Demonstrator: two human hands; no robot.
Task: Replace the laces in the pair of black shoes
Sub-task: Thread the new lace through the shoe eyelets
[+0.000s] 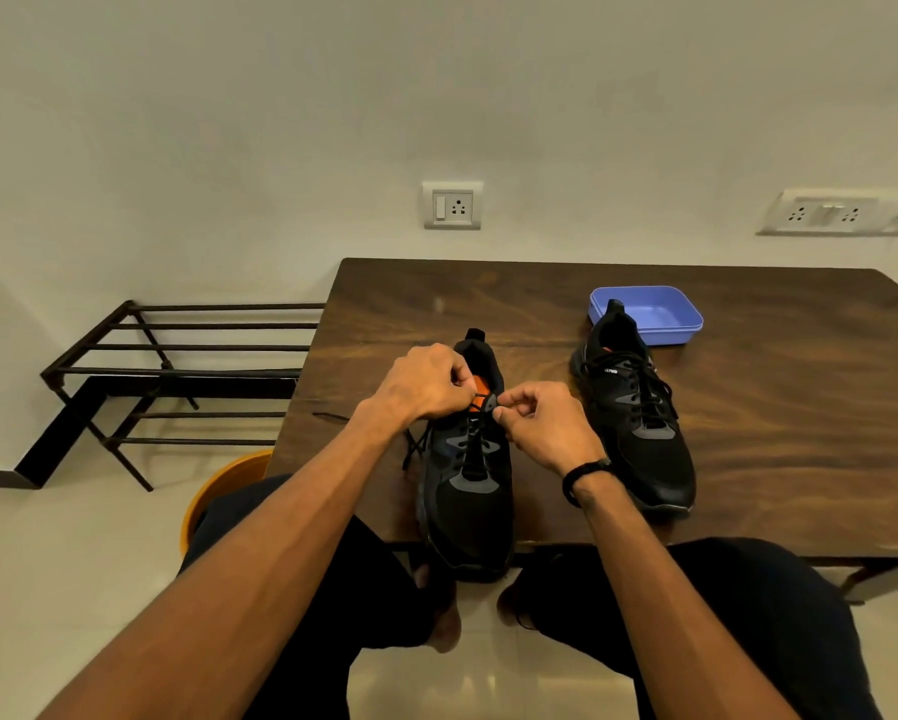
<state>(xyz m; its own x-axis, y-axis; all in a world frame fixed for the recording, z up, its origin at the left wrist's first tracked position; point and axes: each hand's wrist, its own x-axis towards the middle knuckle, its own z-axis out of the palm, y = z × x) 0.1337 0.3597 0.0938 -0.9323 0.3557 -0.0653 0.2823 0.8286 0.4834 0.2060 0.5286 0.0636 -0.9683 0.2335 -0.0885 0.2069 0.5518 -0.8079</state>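
Two black shoes stand on the dark wooden table, toes toward me. The near shoe overhangs the front edge, its orange insole showing. My left hand pinches a black lace at the shoe's top eyelets. My right hand, with a black band on the wrist, pinches the eyelet flap on the shoe's right side. Loose lace hangs off the shoe's left side. The second shoe stands to the right, fully laced.
A blue plastic tray sits behind the second shoe. A black metal rack stands on the floor left of the table. An orange stool edge shows by my left knee. A wall socket is behind the table.
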